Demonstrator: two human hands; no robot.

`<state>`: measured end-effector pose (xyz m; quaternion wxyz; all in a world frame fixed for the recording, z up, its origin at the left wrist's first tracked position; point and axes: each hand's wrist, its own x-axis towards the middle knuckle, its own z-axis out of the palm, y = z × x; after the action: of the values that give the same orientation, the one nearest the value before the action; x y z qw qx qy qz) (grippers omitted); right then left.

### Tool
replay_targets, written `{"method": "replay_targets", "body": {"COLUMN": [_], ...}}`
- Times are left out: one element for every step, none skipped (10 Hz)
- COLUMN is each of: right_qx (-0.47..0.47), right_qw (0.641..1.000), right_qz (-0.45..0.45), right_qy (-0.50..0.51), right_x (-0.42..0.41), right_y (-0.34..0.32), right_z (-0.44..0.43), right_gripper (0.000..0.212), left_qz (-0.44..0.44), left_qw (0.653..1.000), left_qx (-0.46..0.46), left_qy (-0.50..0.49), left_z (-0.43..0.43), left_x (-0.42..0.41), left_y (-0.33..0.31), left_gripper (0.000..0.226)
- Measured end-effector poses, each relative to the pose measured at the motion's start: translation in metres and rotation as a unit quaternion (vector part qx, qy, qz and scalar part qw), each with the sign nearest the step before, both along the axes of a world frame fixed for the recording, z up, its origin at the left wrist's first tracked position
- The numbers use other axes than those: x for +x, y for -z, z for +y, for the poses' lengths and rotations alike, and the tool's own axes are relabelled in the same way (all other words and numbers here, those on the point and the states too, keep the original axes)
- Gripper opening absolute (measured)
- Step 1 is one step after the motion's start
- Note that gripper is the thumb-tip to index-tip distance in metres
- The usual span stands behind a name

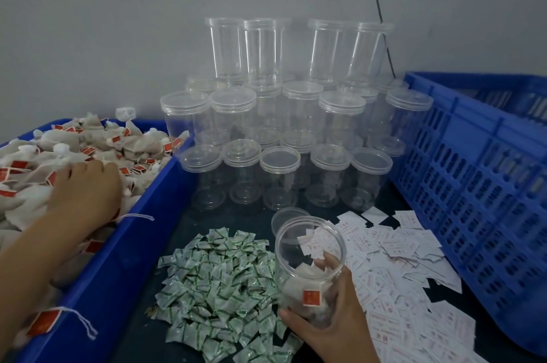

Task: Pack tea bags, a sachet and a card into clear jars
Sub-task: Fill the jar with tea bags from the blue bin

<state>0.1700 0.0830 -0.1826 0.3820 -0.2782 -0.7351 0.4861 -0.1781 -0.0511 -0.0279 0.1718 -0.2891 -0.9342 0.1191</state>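
My right hand (331, 318) grips an open clear jar (307, 247), tilted a little, above the table's front. A tea bag with a red tag lies in the jar's bottom. My left hand (85, 188) reaches into the blue bin (142, 244) on the left and rests on the heap of tea bags (88, 140), fingers buried among them. A pile of green-and-white sachets (219, 282) lies left of the jar. White cards (399, 259) with red print are spread to its right. The jar's loose lid (285, 214) lies just behind it.
Stacked empty lidded jars (281, 137) fill the back of the table against the grey wall. A blue slotted crate (479, 185) stands at the right. A black cable (381, 16) hangs down the wall. Tea bag strings dangle over the bin's edge.
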Motion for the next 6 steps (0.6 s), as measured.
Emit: {"method": "replay_targets", "body": {"right_qx": [0.010,0.009,0.007,0.009,0.009,-0.013], "right_qw": [1.000,1.000,1.000,1.000,1.000,0.999], "right_qz": [0.001,0.001,0.003,0.011,0.015,0.023], "right_qy": [0.001,0.005,0.004,-0.004,-0.015,-0.029], "right_x": [0.000,0.001,0.001,0.000,-0.001,-0.001], "right_y": [0.000,-0.001,0.000,-0.003,-0.006,-0.007], "right_z": [0.001,0.001,0.001,-0.001,-0.002,-0.002], "right_gripper": [0.098,0.098,0.098,0.096,0.094,0.094], "left_qz": [0.022,0.041,0.031,0.114,0.116,0.101], "left_qw": [0.997,0.994,0.997,0.984,0.956,0.945], "left_qx": [0.046,0.089,0.059,0.101,0.227,0.266], "left_qy": [0.064,0.052,0.031,0.097,0.148,0.163], "left_z": [0.004,0.007,0.004,-0.005,-0.003,0.005], "left_x": [-0.005,-0.024,-0.038,-0.043,-0.043,-0.029], "left_y": [0.000,0.000,0.006,0.012,0.001,-0.017], "left_gripper": [0.016,0.017,0.024,0.024,0.029,0.039]}}
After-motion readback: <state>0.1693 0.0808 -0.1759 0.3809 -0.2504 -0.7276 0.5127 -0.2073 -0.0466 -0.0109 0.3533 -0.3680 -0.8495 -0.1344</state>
